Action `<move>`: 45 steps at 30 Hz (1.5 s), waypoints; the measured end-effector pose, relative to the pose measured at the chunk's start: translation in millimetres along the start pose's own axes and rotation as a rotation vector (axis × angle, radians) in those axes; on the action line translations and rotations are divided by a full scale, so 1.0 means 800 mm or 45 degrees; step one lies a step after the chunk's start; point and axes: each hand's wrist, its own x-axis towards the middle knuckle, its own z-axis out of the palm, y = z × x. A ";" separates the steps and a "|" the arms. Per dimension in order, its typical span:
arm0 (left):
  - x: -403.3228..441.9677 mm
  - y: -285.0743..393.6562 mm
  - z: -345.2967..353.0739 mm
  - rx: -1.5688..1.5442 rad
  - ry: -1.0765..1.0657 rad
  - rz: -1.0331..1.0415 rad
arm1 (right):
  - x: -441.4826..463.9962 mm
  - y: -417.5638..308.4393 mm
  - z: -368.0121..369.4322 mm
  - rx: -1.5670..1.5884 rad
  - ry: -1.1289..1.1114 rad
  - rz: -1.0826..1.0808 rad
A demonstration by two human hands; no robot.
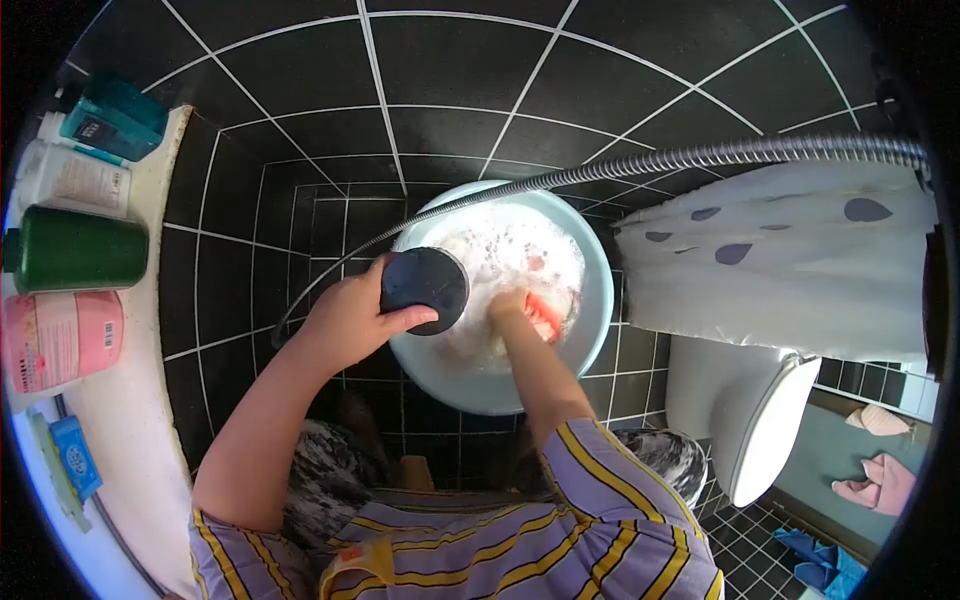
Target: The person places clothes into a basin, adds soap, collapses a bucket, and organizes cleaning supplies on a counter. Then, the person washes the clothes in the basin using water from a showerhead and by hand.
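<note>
My left hand (365, 315) is wrapped round a dark round object (425, 290), held over the left side of a pale blue basin (598, 300). White foam (500, 235) covers much of the water in the basin. My right hand (508, 303) reaches down into the suds, its fingers hidden by foam. Right beside it, a red and pink item (543, 317) shows at the surface. I cannot make out whether my right fingers grip anything.
A metal shower hose (640, 162) arcs across above the basin. Bottles, among them a green one (85, 250), line a ledge (150, 330) on the left. At the right are a white curtain (770, 270) and a toilet (765, 430).
</note>
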 end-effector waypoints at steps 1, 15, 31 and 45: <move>0.000 0.001 -0.001 0.005 0.003 0.013 | 0.006 0.009 -0.015 0.037 -0.016 0.000; -0.002 -0.005 0.011 -0.149 0.018 -0.042 | -0.127 0.079 -0.126 0.197 0.072 -0.521; 0.010 -0.009 0.017 -0.099 0.053 -0.096 | 0.014 -0.017 -0.019 0.420 0.183 0.059; -0.017 0.017 0.001 -0.032 0.082 0.094 | -0.330 0.071 -0.230 1.730 0.473 -0.318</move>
